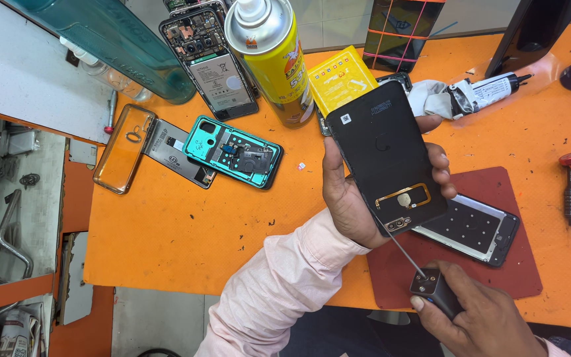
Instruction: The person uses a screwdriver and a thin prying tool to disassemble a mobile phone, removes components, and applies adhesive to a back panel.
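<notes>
Two hands work above an orange worktop. Left hand grasps a black phone back cover, inner side up, over a dark red mat. Right hand, nearer, grips a thin-tipped tool touching the cover's lower edge.

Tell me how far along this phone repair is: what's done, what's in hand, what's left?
Done: the black back cover is off the phone body, which lies open on the red mat. In hand: the left hand holds the cover upright, inner side showing, while the right hand grips a small tool whose thin tip reaches the cover's lower edge. Left: the body is still open, cover not refitted.
</notes>
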